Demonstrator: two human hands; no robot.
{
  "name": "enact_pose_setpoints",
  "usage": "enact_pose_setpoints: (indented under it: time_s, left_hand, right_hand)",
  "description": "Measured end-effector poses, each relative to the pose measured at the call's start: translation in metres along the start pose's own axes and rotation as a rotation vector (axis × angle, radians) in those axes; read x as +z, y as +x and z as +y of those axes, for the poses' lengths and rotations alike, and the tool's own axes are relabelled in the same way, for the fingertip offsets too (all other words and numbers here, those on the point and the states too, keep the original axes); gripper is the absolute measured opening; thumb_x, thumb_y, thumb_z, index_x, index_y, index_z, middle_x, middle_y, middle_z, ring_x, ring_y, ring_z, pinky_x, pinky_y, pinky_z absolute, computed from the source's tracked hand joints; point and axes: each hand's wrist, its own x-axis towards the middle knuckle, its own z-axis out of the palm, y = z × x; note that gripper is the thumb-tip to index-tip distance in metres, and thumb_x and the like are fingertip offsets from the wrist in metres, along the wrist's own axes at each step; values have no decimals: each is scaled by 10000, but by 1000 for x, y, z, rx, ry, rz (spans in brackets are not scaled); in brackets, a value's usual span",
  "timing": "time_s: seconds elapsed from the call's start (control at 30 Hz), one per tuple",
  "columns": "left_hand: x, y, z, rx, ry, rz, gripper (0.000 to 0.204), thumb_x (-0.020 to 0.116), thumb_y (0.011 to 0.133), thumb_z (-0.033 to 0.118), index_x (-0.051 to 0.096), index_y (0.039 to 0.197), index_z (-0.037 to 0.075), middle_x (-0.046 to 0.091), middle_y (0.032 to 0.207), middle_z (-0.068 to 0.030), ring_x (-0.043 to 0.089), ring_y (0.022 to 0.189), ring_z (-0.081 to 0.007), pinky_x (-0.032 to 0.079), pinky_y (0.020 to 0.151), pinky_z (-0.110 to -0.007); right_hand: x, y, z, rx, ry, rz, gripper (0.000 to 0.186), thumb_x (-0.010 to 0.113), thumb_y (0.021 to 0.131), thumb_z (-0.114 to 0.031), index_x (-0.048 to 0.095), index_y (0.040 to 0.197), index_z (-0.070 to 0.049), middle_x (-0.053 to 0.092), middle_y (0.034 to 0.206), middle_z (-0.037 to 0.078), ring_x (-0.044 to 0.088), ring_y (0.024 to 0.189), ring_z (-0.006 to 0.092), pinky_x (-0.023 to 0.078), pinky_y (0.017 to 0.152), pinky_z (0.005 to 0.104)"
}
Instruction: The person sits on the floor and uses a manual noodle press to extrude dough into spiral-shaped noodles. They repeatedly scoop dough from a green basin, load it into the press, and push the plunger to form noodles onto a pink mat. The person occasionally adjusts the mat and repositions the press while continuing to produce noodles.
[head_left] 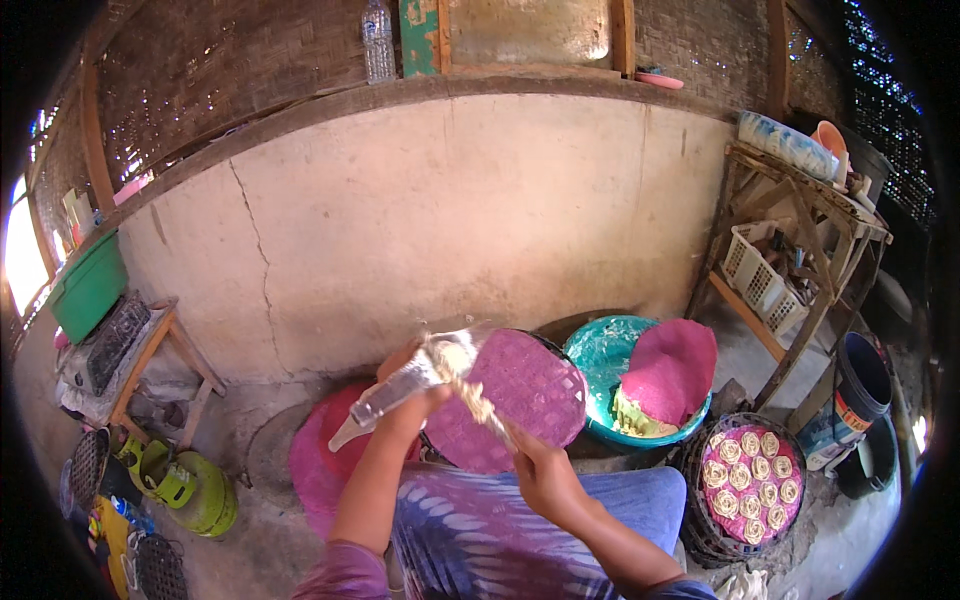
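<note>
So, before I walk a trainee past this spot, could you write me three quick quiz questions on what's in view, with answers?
1. Which of the person's own hands is nearer the teal basin: A) left, B) right?
2. True or false: the green gas cylinder is on the floor toward the picture's left.
3. Fill in the colour: the pale swirls in the dark round basket lie on a ____ sheet.

Key:
1. B, the right hand.
2. True.
3. Pink.
</note>
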Motion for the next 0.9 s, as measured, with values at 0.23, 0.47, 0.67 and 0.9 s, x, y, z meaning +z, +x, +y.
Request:
enact_pose_setpoints:
  time_s: [0.23, 0.47, 0.67, 0.9]
  left_hand:
    - [17, -4, -17, 171, -43, 157, 258, 704, 717, 180, 640, 949, 85, 654, 913, -119, 632, 877, -344, 517, 758, -437]
    - [18, 9, -26, 135, 72, 61, 339, 750, 664, 267, 611, 929, 108, 643, 892, -117, 631, 836, -353, 523, 709, -449]
    - [-35, -25, -62, 75, -349, 310, 382, 798, 755, 213, 646, 1078, 77, 666, 1031, -69, 636, 991, -222, 494, 885, -389]
    - [-103, -72, -94, -211, -1802, 366, 251, 594, 746, 30, 572, 994, 62, 554, 843, -51, 541, 738, -173, 469, 665, -316]
  right_hand:
    - [-16, 5, 20, 104, 29, 39, 379, 523, 904, 23, 571, 1279, 12, 457, 566, 124, 484, 544, 89, 418, 514, 285]
    - [-29, -17, 30, 152, 205, -90, 316, 520, 907, 18, 595, 1212, 51, 528, 645, 212, 519, 629, 82, 469, 578, 318]
    - [-140, 3, 193, 548, -729, -52, 249, 539, 900, -179, 690, 1092, -128, 699, 971, 190, 686, 921, 362, 542, 746, 426]
    - [-135, -16, 265, 399, -1451, -461, 221, 580, 900, -242, 713, 1036, -129, 677, 1155, 87, 658, 1044, 238, 504, 830, 457]
